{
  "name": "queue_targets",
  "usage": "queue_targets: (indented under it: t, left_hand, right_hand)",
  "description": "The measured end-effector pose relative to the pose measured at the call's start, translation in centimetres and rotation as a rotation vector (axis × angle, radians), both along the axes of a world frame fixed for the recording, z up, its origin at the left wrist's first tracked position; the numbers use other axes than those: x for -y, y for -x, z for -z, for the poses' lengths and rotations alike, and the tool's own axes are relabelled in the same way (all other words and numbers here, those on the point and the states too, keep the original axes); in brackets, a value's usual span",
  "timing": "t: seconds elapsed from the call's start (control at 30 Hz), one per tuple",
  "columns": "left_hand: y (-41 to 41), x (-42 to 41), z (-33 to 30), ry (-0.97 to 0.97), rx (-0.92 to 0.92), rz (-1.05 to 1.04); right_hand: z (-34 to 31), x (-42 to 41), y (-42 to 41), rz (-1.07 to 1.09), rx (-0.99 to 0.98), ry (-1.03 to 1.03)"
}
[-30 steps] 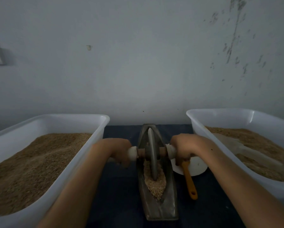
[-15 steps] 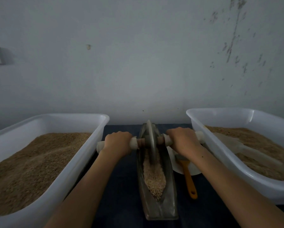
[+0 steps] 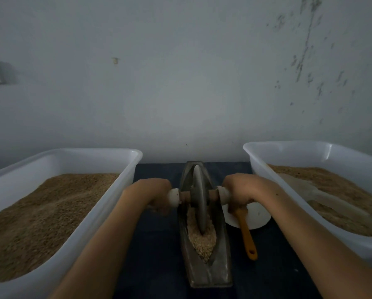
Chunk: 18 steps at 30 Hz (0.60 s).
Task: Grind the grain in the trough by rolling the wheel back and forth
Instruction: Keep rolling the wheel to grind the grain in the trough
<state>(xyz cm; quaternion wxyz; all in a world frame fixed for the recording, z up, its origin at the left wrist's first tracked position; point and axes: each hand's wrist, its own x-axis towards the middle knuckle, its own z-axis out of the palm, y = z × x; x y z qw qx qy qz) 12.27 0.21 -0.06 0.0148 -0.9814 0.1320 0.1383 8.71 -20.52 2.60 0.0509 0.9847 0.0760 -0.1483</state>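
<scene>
Grey wheel (image 3: 199,201) upright in trough (image 3: 211,275), grain (image 3: 202,242) beneath; left hand (image 3: 153,194), right hand (image 3: 239,190) grip axle ends.

Two bare forearms, hands (image 3: 157,194) ungloved, no sleeves visible.

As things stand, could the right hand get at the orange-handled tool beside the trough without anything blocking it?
Probably yes. The orange-handled tool lies in the open just below the right hand, between the trough and the right tub. But that hand grips the wheel's handle and must let go first.

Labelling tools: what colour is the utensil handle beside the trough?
Orange handle, seen in the head view.
</scene>
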Motion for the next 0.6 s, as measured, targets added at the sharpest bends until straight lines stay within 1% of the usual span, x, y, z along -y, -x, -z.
queue_targets:
  t: [0.2,0.3,0.37,0.43,0.5,0.6]
  left_hand:
    - [-0.3,0.5,1.1,-0.021,0.392,-0.095]
    - [-0.2,0.6,1.4,0.008,0.485,-0.117]
    - [-0.2,0.4,1.3,0.007,0.469,-0.109]
    - [-0.1,0.3,1.1,-0.011,0.404,-0.091]
    - [-0.1,0.1,0.8,-0.024,0.301,-0.072]
    - [-0.1,-0.3,0.5,0.018,0.091,-0.036]
  right_hand:
    - [1.7,-0.1,-1.0,-0.021,0.424,-0.001]
    - [2.0,-0.2,-1.4,-0.022,0.478,-0.004]
    - [2.1,-0.2,-1.6,-0.019,0.464,0.000]
    - [2.0,-0.2,-1.7,-0.018,0.442,0.018]
    - [1.7,-0.2,-1.5,-0.032,0.384,0.033]
    - [0.9,-0.1,-0.9,-0.055,0.223,0.055]
